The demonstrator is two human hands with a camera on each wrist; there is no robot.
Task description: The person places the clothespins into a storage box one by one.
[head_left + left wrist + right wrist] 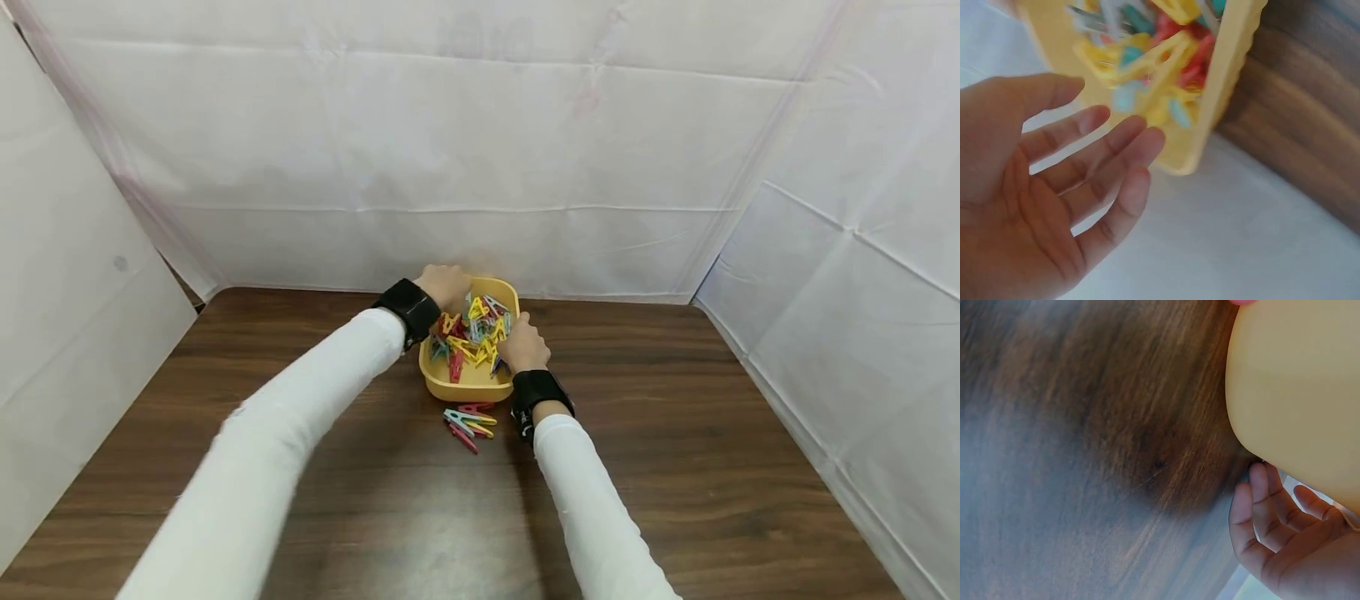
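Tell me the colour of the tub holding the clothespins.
Yellow; the tub shows best in the head view.

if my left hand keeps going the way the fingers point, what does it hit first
Probably the yellow tub. In the left wrist view the left hand is open, its fingertips aimed at the tub's rim and the pile of clothespins inside. The gap looks small, but blur leaves depth unclear.

A dark wooden table point(675, 467) bears a yellow bowl point(461, 382) and loose clothespins point(468, 421).
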